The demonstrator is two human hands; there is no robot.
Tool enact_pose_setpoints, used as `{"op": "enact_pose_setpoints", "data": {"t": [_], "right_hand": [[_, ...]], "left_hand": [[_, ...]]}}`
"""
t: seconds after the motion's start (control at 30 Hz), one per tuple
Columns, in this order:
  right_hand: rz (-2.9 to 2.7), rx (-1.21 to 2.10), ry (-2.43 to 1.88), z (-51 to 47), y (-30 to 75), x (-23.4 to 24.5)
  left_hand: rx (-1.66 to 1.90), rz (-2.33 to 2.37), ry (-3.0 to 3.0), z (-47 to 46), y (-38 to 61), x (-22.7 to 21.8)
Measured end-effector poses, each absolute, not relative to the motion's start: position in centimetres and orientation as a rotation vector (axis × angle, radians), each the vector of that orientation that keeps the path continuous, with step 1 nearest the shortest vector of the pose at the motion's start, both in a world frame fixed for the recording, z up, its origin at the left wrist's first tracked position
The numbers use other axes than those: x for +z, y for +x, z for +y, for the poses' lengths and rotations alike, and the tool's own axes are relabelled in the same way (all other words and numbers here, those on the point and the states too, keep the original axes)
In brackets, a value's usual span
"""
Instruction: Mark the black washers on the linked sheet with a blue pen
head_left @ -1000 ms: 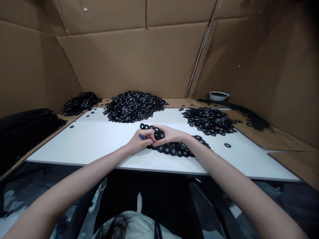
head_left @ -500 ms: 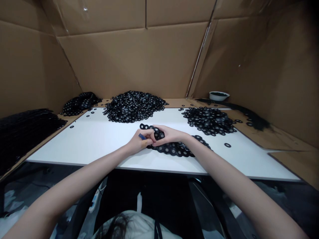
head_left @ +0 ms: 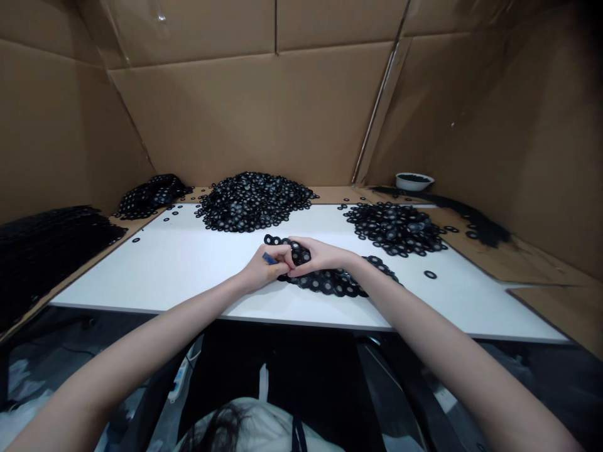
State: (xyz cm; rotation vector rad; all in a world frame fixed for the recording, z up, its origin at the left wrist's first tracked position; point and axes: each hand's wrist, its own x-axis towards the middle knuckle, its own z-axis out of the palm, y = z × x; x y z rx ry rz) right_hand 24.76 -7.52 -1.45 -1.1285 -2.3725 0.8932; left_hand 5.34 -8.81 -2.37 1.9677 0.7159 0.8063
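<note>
On the white board [head_left: 155, 276] in front of me lies a sheet of linked black rings [head_left: 325, 282]. My left hand [head_left: 266, 267] is closed around a small tool with a blue end [head_left: 269, 258]; the tool's working end is hidden by the fingers. Its fingertips meet those of my right hand at the left part of the sheet. My right hand [head_left: 318, 254] curves over the sheet, thumb and fingers closed on its edge. Several rings show in the gap between that thumb and forefinger. What exactly lies between the touching fingertips is hidden.
A big heap of loose black rings [head_left: 254, 201] stands at the back, with a smaller heap [head_left: 396, 229] to the right. One ring [head_left: 430, 274] lies apart. Black strands [head_left: 51, 251] cover the left side. A white bowl [head_left: 414, 182] sits by the cardboard walls [head_left: 245, 119].
</note>
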Motion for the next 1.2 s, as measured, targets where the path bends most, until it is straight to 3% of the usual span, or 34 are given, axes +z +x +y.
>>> {"op": "enact_pose_setpoints", "data": {"t": [1.2], "right_hand": [[-2.392, 0.841, -1.122, -7.3, 24.81, -2.0]], "left_hand": [[0.776, 0.72, 1.96, -8.7, 5.39, -2.44]]}}
